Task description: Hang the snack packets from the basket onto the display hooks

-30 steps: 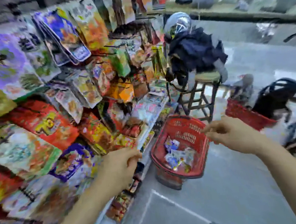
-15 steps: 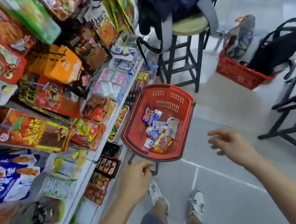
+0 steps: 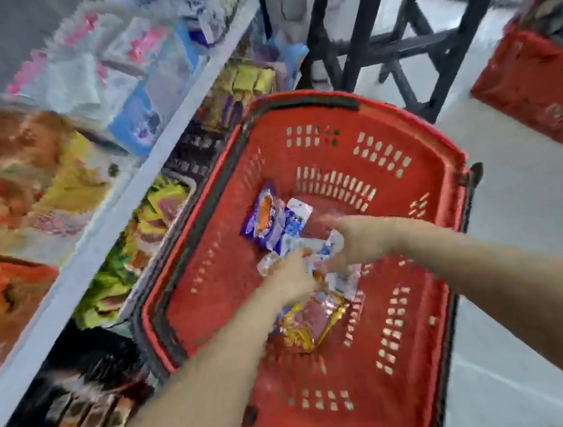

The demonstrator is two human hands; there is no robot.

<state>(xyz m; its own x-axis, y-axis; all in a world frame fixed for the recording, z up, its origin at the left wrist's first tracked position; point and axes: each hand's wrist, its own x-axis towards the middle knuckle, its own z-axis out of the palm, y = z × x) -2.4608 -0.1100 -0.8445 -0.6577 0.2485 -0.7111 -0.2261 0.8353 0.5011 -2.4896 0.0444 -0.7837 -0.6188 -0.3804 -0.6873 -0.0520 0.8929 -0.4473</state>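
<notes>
Head view, heavy motion blur.

- Snack packets [image 3: 310, 245] lie in a loose pile on the floor of the red basket [image 3: 388, 155], near its middle. Both hands are down inside the basket and on the pile.
- Left hand [image 3: 288, 279] reaches in from the near left. Its fingers [image 3: 298, 258] meet a white packet [image 3: 267, 261] at the pile's left edge.
- Right hand [image 3: 358, 240] comes in from the right. Its fingers [image 3: 335, 228] lie against crumpled white-and-blue wrappers in the pile's centre.
- Purple packet [image 3: 265, 220] lies just beyond both hands, towards the far wall, apparently untouched.
- Gold-and-pink packet [image 3: 313, 324] lies just beneath the left wrist, on the near side.

Hard to read: the fingertips smear into the wrappers. Whether either hand is pinching a packet or only resting on it cannot be told. The left hand covers part of the pile. Packet print is illegible.

Surroundings: the white shelf [image 3: 151, 164] of packaged goods runs along the basket's left side. Black stool legs [image 3: 362, 30] stand behind the basket. A second red basket [image 3: 536, 85], cut off at the frame edge, sits far right.
</notes>
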